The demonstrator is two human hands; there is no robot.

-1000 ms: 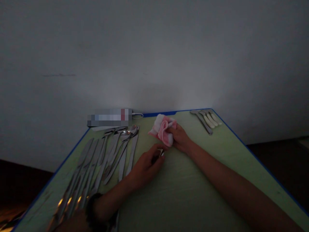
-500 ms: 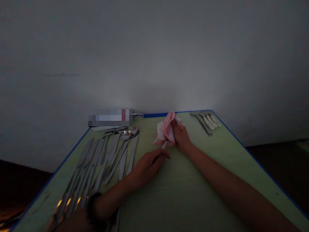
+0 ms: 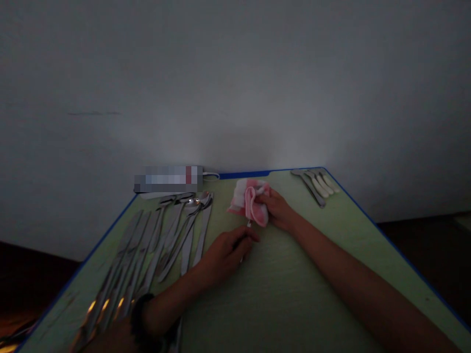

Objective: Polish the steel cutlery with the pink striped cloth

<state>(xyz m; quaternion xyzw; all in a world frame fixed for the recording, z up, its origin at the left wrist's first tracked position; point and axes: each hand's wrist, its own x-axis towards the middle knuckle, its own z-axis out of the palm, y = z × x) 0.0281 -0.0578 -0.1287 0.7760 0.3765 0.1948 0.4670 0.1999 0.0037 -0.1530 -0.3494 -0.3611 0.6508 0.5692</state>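
Observation:
A pink-and-white cloth (image 3: pixel 241 196) is bunched in my right hand (image 3: pixel 281 210), whose fingers are closed into its folds. Below it, my left hand (image 3: pixel 230 250) is closed round a thin metal piece of cutlery (image 3: pixel 249 223). The far end of that piece disappears inside the cloth, so I cannot tell its kind. A dark band circles my left wrist. Left of this hand lie several metal spoons (image 3: pixel 192 206) and several table knives (image 3: pixel 134 235), roughly side by side.
The pale green table (image 3: pixel 294 294) has a blue edge and stands against a grey wall (image 3: pixel 235 88). Several pieces of cutlery (image 3: pixel 319 185) lie at the back right, some with white handles. A blurred-out box-like object (image 3: pixel 167 180) with a white cable (image 3: pixel 211 175) sits at the back left.
My right hand and the cloth have come slightly down, and the cloth has shifted and folded differently round the piece of cutlery. My left hand has hardly moved.

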